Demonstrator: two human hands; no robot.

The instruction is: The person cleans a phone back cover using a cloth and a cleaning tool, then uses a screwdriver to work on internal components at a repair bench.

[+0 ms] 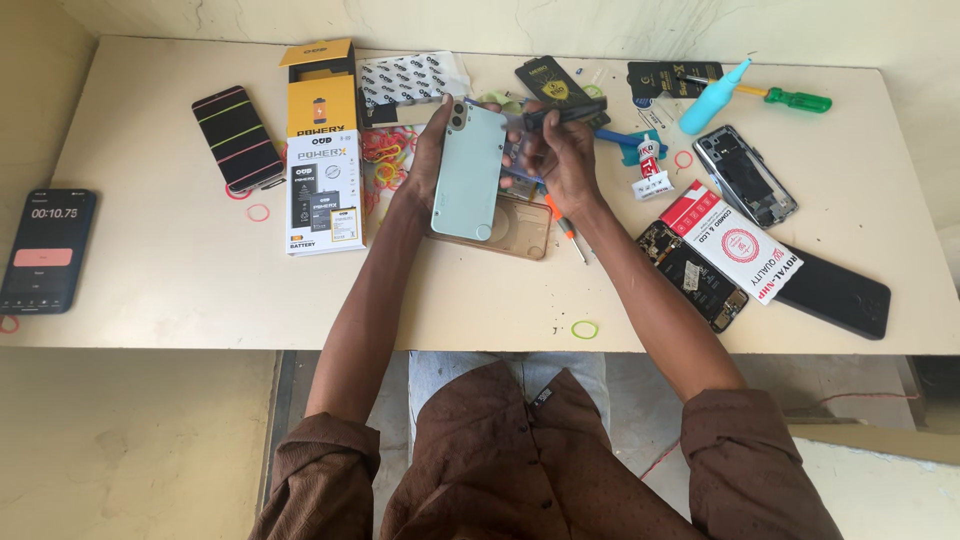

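Above a cream-coloured table (180, 270), a person in a brown shirt holds a pale mint-green smartphone (468, 172) back side up, its camera lenses at the top. The left hand (428, 160) grips the phone along its left edge, fingers wrapped around it. The right hand (565, 160) is closed around a dark flat tool (562, 113) just beside the phone's upper right corner; whether the tool touches the phone cannot be told. Directly under the phone lies a clear brownish phone case (520, 228). To the left stand a yellow-and-white battery box (322, 150), a black phone banded with coloured rubber bands (238, 138) and, near the table's edge, a black phone showing a running timer (48, 248). Loose coloured rubber bands (385, 160) are heaped beside the box. To the right lie a turquoise squeeze bottle (712, 98), a green-handled screwdriver (790, 98), an opened phone frame (745, 175), a red-and-white carton (735, 243) and a bare circuit-side phone body (695, 275).
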